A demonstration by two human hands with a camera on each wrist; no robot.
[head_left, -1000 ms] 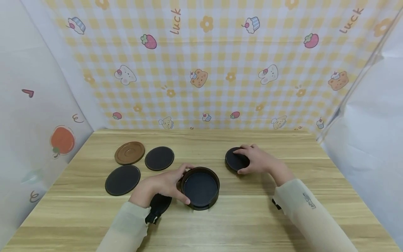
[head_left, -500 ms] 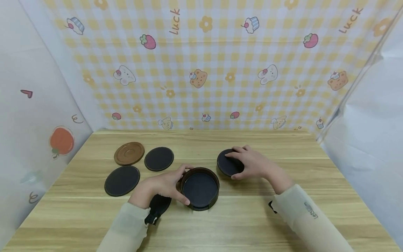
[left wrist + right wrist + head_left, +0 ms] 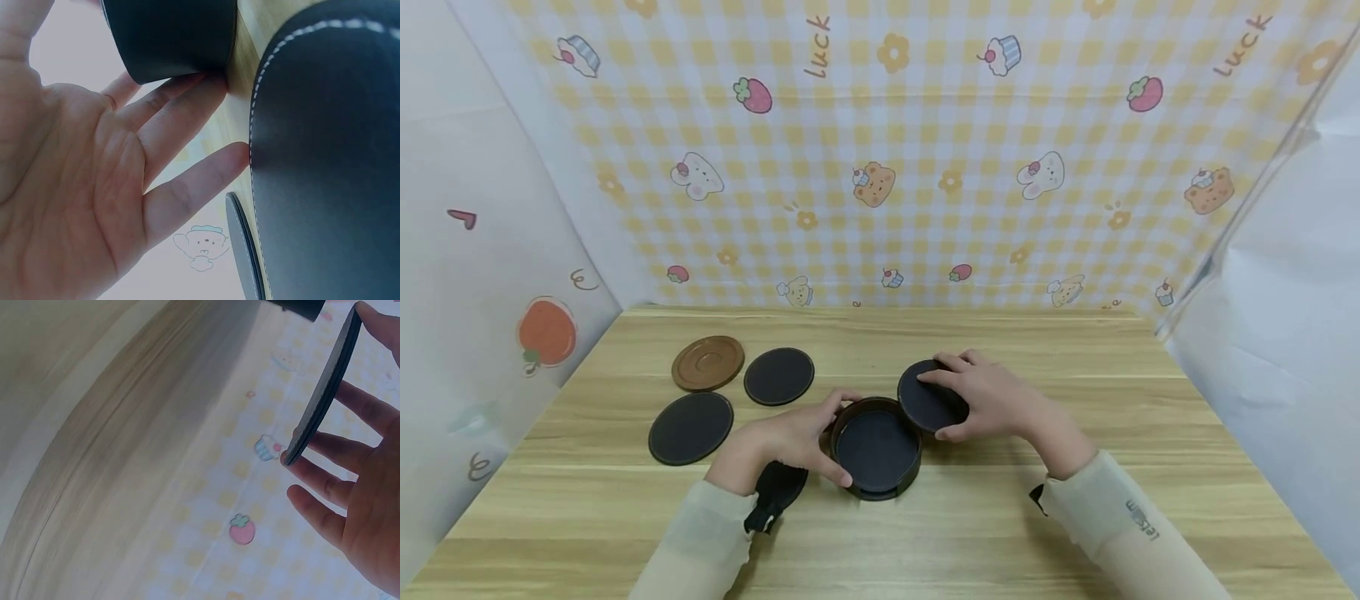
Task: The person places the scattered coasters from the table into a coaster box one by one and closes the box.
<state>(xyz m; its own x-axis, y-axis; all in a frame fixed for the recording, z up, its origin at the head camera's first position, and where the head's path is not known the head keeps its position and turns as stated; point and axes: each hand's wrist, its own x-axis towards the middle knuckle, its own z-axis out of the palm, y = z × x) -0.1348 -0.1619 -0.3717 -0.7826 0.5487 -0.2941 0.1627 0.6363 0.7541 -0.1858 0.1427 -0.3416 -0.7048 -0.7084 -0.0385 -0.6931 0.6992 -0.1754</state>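
My left hand [image 3: 797,437] holds a round black coaster holder [image 3: 912,477] by its left side, thumb at the front and fingers behind. A dark disc lies inside the holder. In the left wrist view, the fingers lie against the holder's wall [image 3: 178,44]. My right hand [image 3: 992,402] pinches a black round coaster [image 3: 925,402] by its edges, close to the holder's upper right rim and overlapping it in the head view. From the right wrist, this coaster [image 3: 325,387] shows edge-on, tilted and raised off the table, between thumb and fingers.
Two black coasters [image 3: 691,428] [image 3: 779,377] and a brown grooved disc [image 3: 708,363] lie on the wooden table [image 3: 970,533] at the left. Another black coaster [image 3: 784,482] is partly hidden under my left wrist. A checked cloth [image 3: 917,150] hangs behind the table.
My right hand has lifted the coaster and carried it left, from the table at the right to the holder's edge. The left hand and holder have stayed in place.
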